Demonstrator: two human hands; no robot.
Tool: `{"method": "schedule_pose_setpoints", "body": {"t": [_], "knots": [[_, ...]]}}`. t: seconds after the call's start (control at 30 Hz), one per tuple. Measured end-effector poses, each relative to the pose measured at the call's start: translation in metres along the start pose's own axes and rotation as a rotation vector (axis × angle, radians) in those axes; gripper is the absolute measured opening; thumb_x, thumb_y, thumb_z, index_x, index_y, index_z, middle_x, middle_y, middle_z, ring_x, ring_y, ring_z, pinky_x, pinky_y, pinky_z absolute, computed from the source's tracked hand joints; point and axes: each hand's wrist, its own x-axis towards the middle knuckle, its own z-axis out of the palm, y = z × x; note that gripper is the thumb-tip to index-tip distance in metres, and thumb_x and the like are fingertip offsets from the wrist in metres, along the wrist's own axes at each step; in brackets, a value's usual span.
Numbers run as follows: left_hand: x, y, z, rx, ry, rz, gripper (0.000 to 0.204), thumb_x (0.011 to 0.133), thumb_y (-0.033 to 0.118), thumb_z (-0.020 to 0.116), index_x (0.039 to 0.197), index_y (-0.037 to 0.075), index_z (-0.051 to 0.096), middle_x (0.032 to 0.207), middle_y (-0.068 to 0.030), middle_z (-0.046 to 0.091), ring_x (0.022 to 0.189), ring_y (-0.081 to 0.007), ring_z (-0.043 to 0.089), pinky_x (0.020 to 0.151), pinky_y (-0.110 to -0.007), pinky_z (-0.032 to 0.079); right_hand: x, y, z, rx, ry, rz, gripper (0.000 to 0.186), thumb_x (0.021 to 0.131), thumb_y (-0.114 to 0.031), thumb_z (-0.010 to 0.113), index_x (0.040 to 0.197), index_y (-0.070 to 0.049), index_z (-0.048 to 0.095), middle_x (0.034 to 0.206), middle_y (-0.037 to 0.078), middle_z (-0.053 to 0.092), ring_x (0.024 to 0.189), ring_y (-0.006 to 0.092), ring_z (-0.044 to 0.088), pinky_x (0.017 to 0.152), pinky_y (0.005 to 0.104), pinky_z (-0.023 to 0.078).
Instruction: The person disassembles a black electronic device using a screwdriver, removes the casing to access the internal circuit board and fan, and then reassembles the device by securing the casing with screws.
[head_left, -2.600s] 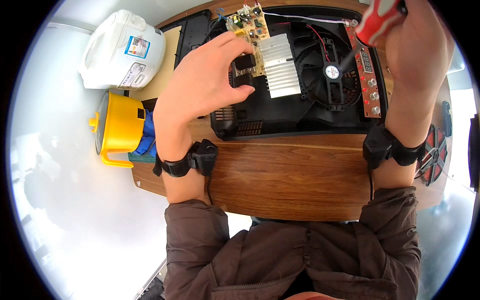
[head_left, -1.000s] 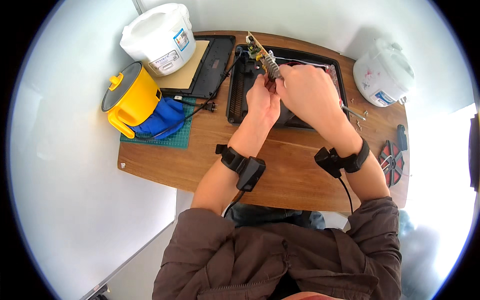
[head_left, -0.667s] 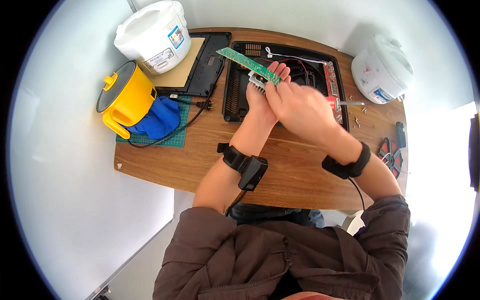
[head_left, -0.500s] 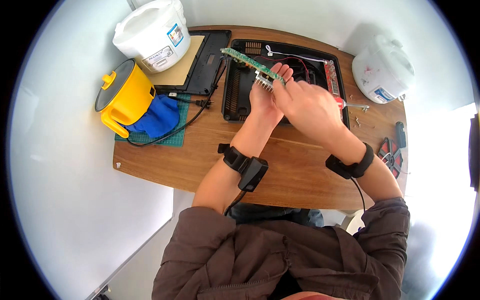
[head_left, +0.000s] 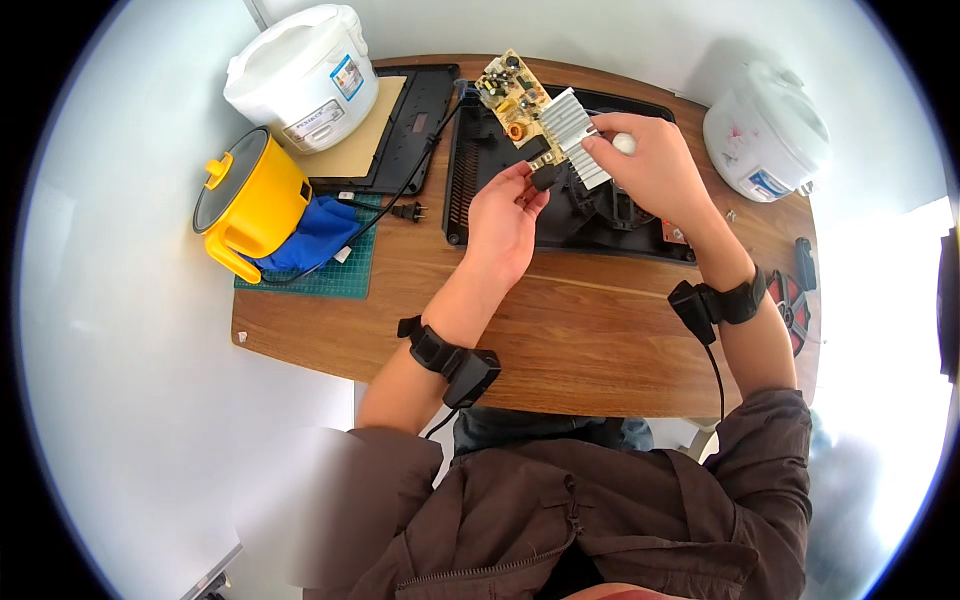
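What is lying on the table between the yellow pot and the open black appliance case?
In the head view, a black power plug with its cord lies on the wooden table between the yellow pot and the black case, past a blue cloth and green mat.

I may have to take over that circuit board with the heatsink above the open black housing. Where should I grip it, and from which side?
Grip the circuit board by its bare edges, coming from the far-left end. That end is free, while the left hand pinches the near corner and the right hand covers the finned heatsink. The top face is crowded with components, so it seems poor to grip.
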Motion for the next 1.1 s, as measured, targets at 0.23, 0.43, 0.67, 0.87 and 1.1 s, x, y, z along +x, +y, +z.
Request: {"method": "schedule_pose_setpoints", "body": {"t": [0.23, 0.43, 0.67, 0.87, 1.1], "knots": [[-0.009, 0.026, -0.002, 0.477, -0.116, 0.177, 0.021, 0.104, 0.019, 0.065, 0.115, 0.002, 0.063, 0.093, 0.001, 0.063, 0.079, -0.0062, 0.052, 0.069, -0.023, 0.042, -0.002, -0.02, 0.003, 0.394, -0.062, 0.323, 0.041, 0.098, -0.031, 0.071, 0.119, 0.004, 0.072, 0.08, 0.002, 0.069, 0.062, 0.0052, 0.059, 0.057, 0.0245, 0.051], [-0.015, 0.082, -0.027, 0.509, -0.156, 0.254, 0.018, 0.104, 0.014, 0.063, 0.116, 0.001, 0.065, 0.097, 0.0017, 0.065, 0.078, -0.0062, 0.052, 0.071, -0.022, 0.043, -0.003, -0.029, 0.001, 0.332, -0.104, 0.218, 0.041, 0.099, -0.034, 0.069, 0.122, -0.001, 0.072, 0.085, 0.004, 0.074, 0.06, 0.0059, 0.058, 0.057, 0.0235, 0.051], [-0.021, 0.185, -0.083, 0.926, 0.016, 0.323, 0.026, 0.107, 0.02, 0.056, 0.121, 0.001, 0.068, 0.091, 0.0052, 0.061, 0.075, -0.0049, 0.046, 0.066, -0.022, 0.038, -0.018, -0.031, -0.013, 0.337, -0.083, 0.249, 0.033, 0.098, -0.028, 0.066, 0.121, -0.005, 0.074, 0.087, 0.004, 0.076, 0.06, 0.0054, 0.056, 0.056, 0.0225, 0.048], [-0.02, 0.192, -0.095, 1.225, 0.213, 0.275, 0.024, 0.106, 0.021, 0.054, 0.111, 0.003, 0.069, 0.084, 0.005, 0.058, 0.068, -0.0044, 0.042, 0.062, -0.023, 0.036, -0.025, -0.026, -0.005, 0.331, -0.118, 0.31, 0.031, 0.097, -0.026, 0.067, 0.119, -0.005, 0.074, 0.085, 0.003, 0.075, 0.06, 0.0062, 0.056, 0.058, 0.0231, 0.048], [0.024, 0.185, -0.137, 1.513, 0.312, 0.373, 0.033, 0.106, 0.026, 0.052, 0.102, -0.003, 0.068, 0.084, -0.0028, 0.062, 0.074, -0.0149, 0.053, 0.069, -0.032, 0.045, -0.034, -0.019, -0.01, 0.296, -0.118, 0.286, 0.029, 0.097, -0.023, 0.067, 0.117, -0.004, 0.074, 0.082, 0.002, 0.074, 0.06, 0.0065, 0.056, 0.059, 0.024, 0.048]]}}
